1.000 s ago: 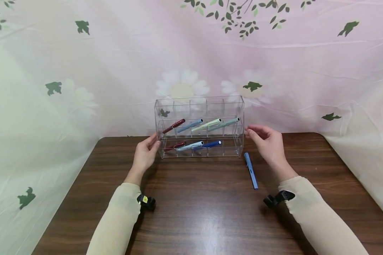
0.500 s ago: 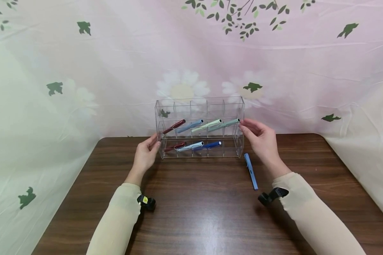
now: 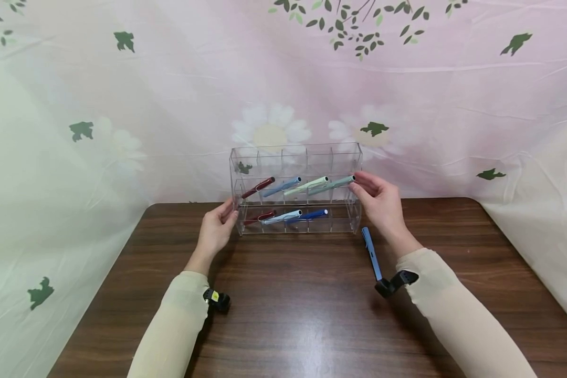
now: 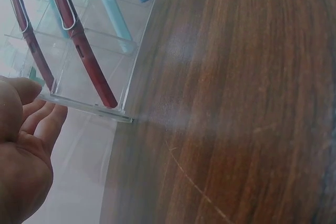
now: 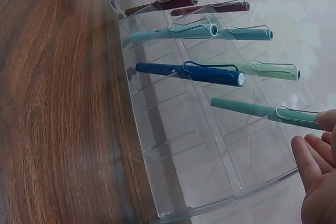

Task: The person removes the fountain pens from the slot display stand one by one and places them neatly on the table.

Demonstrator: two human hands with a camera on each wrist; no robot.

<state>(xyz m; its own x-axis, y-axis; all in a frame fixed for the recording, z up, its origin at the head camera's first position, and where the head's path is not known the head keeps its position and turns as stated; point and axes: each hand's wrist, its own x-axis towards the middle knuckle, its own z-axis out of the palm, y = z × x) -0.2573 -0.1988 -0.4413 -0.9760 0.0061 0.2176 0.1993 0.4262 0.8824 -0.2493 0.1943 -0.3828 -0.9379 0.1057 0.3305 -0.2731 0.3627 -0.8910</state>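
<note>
A clear acrylic pen rack (image 3: 296,232) stands at the back of the table, pens leaning in its tiers. My left hand (image 3: 214,230) holds the rack's left side; the left wrist view shows the thumb (image 4: 26,88) at the edge near two dark red pens, the nearer a dark red pen (image 4: 81,40). On the right, my right hand (image 3: 382,207) pinches the cap end of a teal-green pen (image 5: 247,107) in the middle tier, thumb on top. Below that hand lies a loose blue pen (image 3: 370,249).
The lower tier carries a dark blue pen (image 5: 210,73) and a light blue pen (image 5: 184,30). Beside the teal-green pen leans a pale green pen (image 5: 273,70). A patterned cloth (image 3: 193,131) hangs right behind the rack. The table (image 3: 288,304) is dark wood.
My right hand has moved left and slightly up from beside the rack to the teal-green pen's cap end and taken hold there. The left hand and the pens have stayed put.
</note>
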